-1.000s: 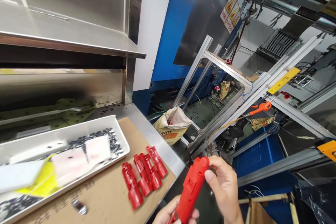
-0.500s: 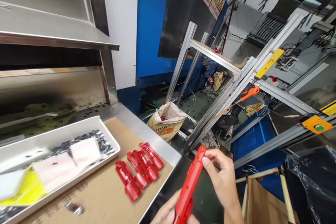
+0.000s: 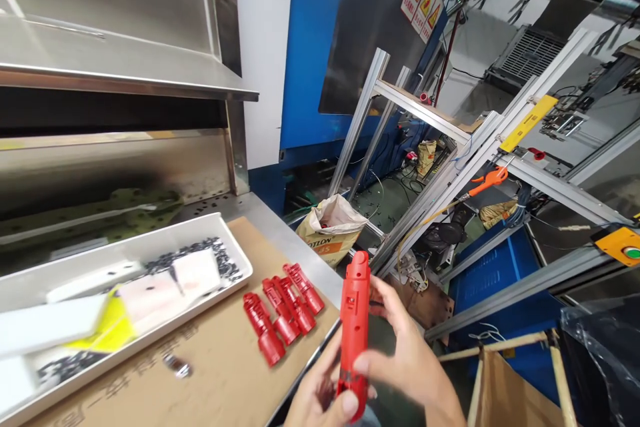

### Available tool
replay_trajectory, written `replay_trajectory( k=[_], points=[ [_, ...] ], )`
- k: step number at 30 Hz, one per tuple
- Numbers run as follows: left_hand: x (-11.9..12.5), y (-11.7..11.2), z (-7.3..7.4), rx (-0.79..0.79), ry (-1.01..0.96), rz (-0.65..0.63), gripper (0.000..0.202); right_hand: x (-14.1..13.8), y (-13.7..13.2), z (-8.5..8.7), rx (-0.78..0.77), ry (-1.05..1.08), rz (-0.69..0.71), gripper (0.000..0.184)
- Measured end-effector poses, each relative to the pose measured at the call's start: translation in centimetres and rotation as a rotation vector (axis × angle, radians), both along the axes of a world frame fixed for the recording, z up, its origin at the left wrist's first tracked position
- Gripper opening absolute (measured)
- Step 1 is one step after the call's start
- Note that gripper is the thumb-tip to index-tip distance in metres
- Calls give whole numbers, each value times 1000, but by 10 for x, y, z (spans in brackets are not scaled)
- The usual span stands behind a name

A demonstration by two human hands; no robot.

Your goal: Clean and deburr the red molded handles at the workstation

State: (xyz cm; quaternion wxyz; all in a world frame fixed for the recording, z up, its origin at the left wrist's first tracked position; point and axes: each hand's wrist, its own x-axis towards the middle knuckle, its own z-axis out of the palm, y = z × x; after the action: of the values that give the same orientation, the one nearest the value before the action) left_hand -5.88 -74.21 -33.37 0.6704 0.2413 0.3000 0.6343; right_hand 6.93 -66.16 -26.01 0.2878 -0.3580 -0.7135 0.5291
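- We see the steel surface (image 3: 280, 230) carrying a brown cardboard sheet (image 3: 220, 373); its near right edge lies just beside our hands, so anything dropped here would, we judge, miss it and fall to the cluttered floor.
- The white plastic tray (image 3: 227, 243) on the left holds white flat blocks, a yellow piece and a scatter of small black bits.
- The open paper sack (image 3: 331, 230) on the floor, far right of the surface, shows something red inside; we cannot tell what.
- Four red moulded plastic parts (image 3: 283, 310) lie touching in a row on the cardboard near the edge; a nudge could roll them off.
- The long red plastic part (image 3: 354, 327) stands upright off the edge, our left hand (image 3: 320, 400) clenched on its base, our right hand (image 3: 405, 353) with fingers (image 3: 367, 365) pinching mid-body; a loose pinch could let it slip.
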Motion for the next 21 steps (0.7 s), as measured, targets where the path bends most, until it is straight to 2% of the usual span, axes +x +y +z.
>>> replay_trajectory(
  k=[3, 8, 14, 21],
  points=[
    [-4, -1, 2, 33, 15, -22, 82, 7, -1, -1, -110, -53, 150, 94],
    [-8, -5, 8, -4, 23, -111, 93, 7, 5, -3, -137, 71, 233, 84],
    [-4, -6, 17, 38, -41, -44, 84, -3, 6, 3, -167, 156, 267, 78],
    [-1, -8, 18, 58, -22, -10, 82, -3, 11, -5, -184, 130, 297, 82]
  ],
)
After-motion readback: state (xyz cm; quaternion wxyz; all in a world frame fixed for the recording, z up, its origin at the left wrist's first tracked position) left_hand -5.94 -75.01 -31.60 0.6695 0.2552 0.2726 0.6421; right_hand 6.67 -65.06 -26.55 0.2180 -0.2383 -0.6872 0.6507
